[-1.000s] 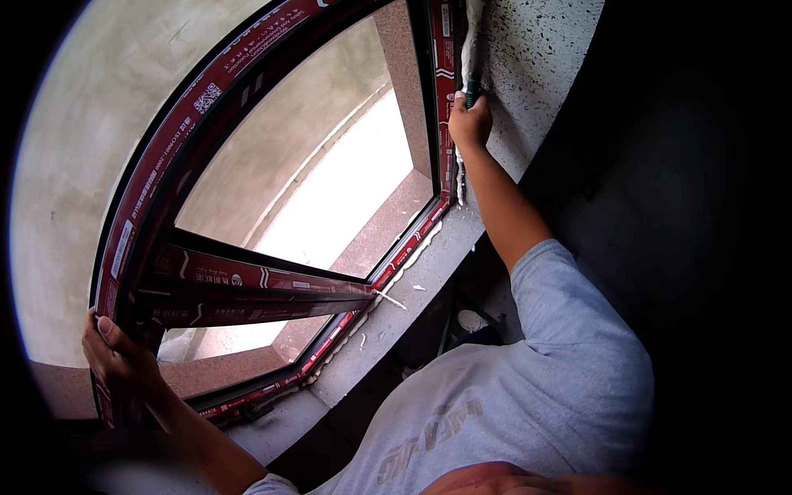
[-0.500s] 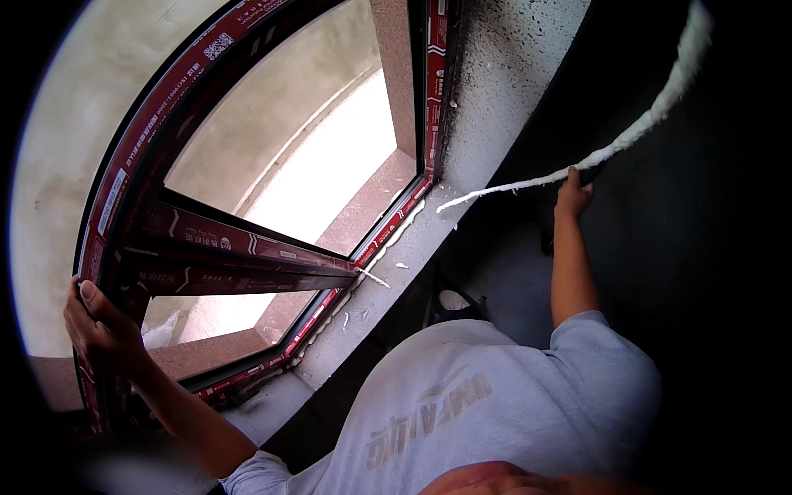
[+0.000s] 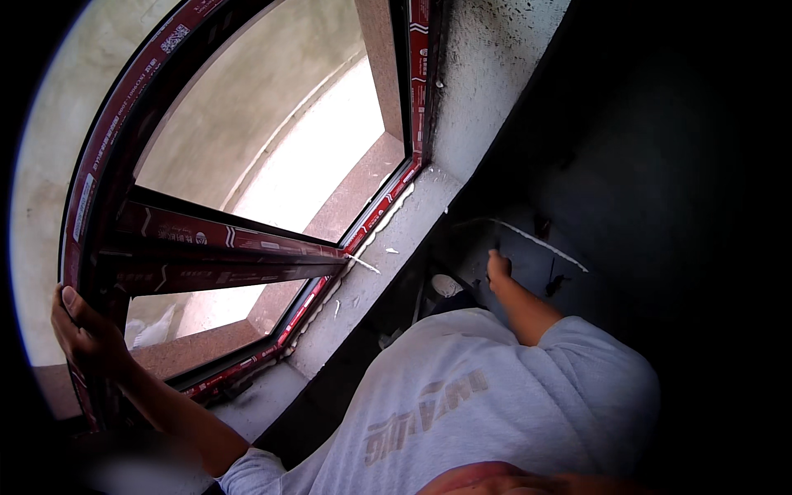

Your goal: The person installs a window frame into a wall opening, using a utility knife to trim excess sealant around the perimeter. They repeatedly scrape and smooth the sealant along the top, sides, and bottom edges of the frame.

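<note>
Red window frame — left hand grips its edge

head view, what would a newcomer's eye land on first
The big window frame, with its red covering, fills the left side, the left hand gripping its outer edge. Then a thin white strip stands out against the dark area right of centre, near the right hand.
</note>
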A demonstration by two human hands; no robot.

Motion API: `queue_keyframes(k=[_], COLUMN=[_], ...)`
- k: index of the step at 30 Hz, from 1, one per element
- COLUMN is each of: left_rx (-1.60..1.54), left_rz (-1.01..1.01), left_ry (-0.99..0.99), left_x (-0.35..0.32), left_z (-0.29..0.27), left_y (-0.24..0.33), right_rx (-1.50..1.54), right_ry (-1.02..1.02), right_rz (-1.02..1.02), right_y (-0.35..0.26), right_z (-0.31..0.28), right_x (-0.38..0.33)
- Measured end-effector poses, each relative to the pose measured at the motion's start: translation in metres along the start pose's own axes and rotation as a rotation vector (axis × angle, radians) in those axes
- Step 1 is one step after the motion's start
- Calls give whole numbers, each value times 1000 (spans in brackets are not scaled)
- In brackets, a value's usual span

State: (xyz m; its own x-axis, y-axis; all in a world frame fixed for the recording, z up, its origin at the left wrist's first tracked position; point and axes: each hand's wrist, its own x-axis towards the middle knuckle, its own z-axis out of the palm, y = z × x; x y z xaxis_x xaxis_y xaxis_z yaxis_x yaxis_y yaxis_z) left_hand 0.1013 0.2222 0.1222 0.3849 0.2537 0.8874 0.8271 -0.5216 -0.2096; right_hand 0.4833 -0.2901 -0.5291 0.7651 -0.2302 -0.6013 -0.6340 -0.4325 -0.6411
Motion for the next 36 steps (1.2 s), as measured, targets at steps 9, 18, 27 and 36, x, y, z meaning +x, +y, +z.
queue_keyframes(k=[9, 18, 27, 36], left_rx=[-15, 84, 42, 334], left_rz=[-50, -205, -7, 191], left_ry=[-39, -29, -78, 71], left_x=[-6, -7, -11, -19], left_z=[14, 0, -11, -10], left_y=[-24, -10, -56, -109], right_rx=[511, 351, 202, 504], right_ry=[-176, -1, -91, -113], right_rz=[-899, -881, -428, -850], right_y=[-331, -386, -204, -336], right_z=[130, 220, 244, 253], right_x=[-90, -37, -6, 12])
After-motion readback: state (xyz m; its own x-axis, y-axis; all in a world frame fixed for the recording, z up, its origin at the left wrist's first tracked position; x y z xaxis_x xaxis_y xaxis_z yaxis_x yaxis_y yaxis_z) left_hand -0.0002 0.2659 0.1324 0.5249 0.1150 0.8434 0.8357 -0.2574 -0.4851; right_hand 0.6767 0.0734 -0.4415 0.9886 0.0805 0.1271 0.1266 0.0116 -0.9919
